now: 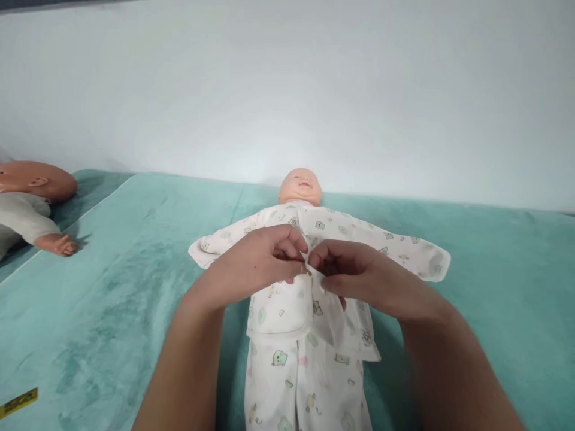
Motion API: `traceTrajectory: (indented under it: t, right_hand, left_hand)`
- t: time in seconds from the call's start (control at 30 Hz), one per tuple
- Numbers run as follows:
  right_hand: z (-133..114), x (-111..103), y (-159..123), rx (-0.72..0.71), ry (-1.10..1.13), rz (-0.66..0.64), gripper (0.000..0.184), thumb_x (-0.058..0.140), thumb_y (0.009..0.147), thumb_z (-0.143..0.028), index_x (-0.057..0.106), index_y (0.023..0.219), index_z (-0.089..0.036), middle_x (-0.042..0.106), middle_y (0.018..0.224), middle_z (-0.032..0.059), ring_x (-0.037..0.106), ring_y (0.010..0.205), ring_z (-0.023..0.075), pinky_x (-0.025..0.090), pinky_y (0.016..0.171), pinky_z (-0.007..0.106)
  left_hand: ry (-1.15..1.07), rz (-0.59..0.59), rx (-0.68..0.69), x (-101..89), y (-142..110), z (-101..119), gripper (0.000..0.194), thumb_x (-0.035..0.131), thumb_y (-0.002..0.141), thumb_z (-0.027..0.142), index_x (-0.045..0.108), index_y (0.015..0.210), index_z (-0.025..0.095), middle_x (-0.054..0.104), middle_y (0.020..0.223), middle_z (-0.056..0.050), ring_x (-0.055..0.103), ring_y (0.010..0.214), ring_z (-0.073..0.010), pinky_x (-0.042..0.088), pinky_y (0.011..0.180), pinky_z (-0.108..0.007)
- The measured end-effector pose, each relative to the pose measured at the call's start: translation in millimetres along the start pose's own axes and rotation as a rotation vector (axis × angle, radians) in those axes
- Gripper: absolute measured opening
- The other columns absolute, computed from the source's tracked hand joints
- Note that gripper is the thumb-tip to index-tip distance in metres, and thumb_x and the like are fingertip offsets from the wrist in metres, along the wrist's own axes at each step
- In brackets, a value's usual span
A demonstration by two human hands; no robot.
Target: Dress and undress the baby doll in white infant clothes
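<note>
A baby doll (300, 185) lies on its back, dressed in a white long-sleeved top (281, 308) and matching trousers (274, 383) printed with small animals. Over the chest, my left hand (269, 257) pinches one front edge of the top. Close beside it, my right hand (359, 269) pinches the other front edge, fingertips nearly meeting the left ones. Below my hands the front of the top hangs apart, its right flap lifted and creased. Whatever fastening lies between the fingertips is too small and covered to make out.
A teal blanket (126, 287) covers the surface under the doll. Another doll (40, 179) in a pale top lies at the far left, one arm toward the middle. A white wall (287, 78) rises behind. A yellow-and-black label (18, 403) sits at the lower left.
</note>
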State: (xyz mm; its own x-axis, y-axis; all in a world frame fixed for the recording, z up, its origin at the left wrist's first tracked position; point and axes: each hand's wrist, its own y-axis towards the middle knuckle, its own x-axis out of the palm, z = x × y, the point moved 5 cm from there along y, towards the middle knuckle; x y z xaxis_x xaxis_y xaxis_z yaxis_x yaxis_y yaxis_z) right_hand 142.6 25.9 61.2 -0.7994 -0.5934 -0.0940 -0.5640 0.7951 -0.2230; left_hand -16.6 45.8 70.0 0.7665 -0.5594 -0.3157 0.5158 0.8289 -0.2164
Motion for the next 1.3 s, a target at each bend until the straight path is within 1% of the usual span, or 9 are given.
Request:
traceTrajectory:
  t: [0.07,0.17,0.33,0.43,0.5,0.73,0.93,1.17,1.3]
  right_hand:
    - [1.1,0.9,1.4,0.029,-0.040,0.036,0.004,0.056,0.087,-0.022,0.059,0.085,-0.020,0.052,0.072,-0.0033,0.052,0.060,0.0082,0.046,0.056,0.021]
    - [1.4,1.8,2.9,0.041,-0.082,0.077,0.019,0.058,0.089,-0.035,0.059,0.080,-0.019,0.052,0.070,-0.0031,0.052,0.056,0.0078,0.046,0.054,0.023]
    - [-1.2,-0.5,3.3,0.014,-0.064,0.143,0.020,0.058,0.089,-0.031,0.059,0.075,-0.018,0.054,0.066,-0.0027,0.053,0.055,0.0081,0.045,0.052,0.021]
    - [0.4,-1.4,3.9,0.022,-0.031,0.146,0.019,0.060,0.089,-0.033,0.061,0.076,-0.018,0.056,0.063,-0.0026,0.055,0.053,0.0084,0.044,0.051,0.020]
    - [2.1,-1.9,4.9,0.017,-0.002,0.134,0.019,0.061,0.088,-0.034,0.062,0.078,-0.018,0.057,0.061,-0.0024,0.056,0.052,0.0087,0.043,0.050,0.020]
    - [6.8,-4.4,8.5,-0.029,0.035,0.085,0.027,0.067,0.085,-0.043,0.064,0.080,-0.017,0.061,0.058,-0.0015,0.057,0.050,0.0091,0.041,0.045,0.019]
    - [10.3,-6.0,10.0,-0.030,0.060,0.075,0.029,0.068,0.085,-0.044,0.062,0.079,-0.016,0.063,0.058,-0.0006,0.056,0.048,0.0084,0.041,0.044,0.018]
    - [13.7,-8.0,10.4,-0.037,0.109,0.058,0.027,0.074,0.080,-0.041,0.061,0.078,-0.017,0.066,0.059,-0.0007,0.059,0.050,0.0090,0.041,0.044,0.018]
    - [13.5,-7.1,10.1,-0.034,0.103,0.030,0.028,0.073,0.081,-0.043,0.065,0.079,-0.016,0.069,0.063,0.0017,0.061,0.053,0.0102,0.044,0.047,0.020]
  left_hand:
    - [0.053,0.023,-0.001,0.8,-0.8,1.8,0.012,0.061,0.079,0.025,0.061,0.090,0.023,0.063,0.077,0.003,0.057,0.072,-0.0128,0.044,0.060,-0.024]
    - [0.126,0.059,0.011,3.0,-2.8,6.8,0.011,0.060,0.078,0.025,0.061,0.089,0.023,0.064,0.080,0.003,0.057,0.071,-0.0128,0.042,0.057,-0.023]
    - [0.213,0.131,0.040,8.1,-3.6,12.5,0.010,0.059,0.079,0.033,0.059,0.082,0.023,0.063,0.077,0.002,0.054,0.067,-0.0130,0.038,0.052,-0.023]
    - [0.223,0.162,0.058,8.1,-2.5,12.1,0.010,0.058,0.080,0.032,0.058,0.079,0.022,0.062,0.076,0.001,0.053,0.066,-0.0135,0.036,0.051,-0.024]
    - [0.178,0.140,0.064,6.7,-1.2,10.0,0.007,0.058,0.080,0.029,0.059,0.081,0.022,0.062,0.077,0.001,0.054,0.068,-0.0133,0.038,0.054,-0.024]
    - [-0.121,-0.061,0.101,3.6,3.2,3.0,0.008,0.061,0.083,0.025,0.058,0.089,0.021,0.060,0.077,0.001,0.060,0.072,-0.0124,0.048,0.066,-0.026]
    - [-0.251,-0.099,0.135,4.9,5.0,3.7,0.009,0.063,0.084,0.025,0.058,0.086,0.018,0.060,0.076,0.001,0.061,0.070,-0.0110,0.050,0.068,-0.026]
    - [-0.287,-0.121,0.117,5.6,6.2,2.5,0.009,0.065,0.083,0.022,0.060,0.086,0.017,0.064,0.077,0.000,0.065,0.072,-0.0122,0.053,0.072,-0.027]
    - [-0.300,-0.098,0.103,5.4,7.6,-0.2,0.011,0.068,0.081,0.023,0.060,0.086,0.017,0.065,0.076,-0.001,0.066,0.072,-0.0134,0.054,0.072,-0.029]
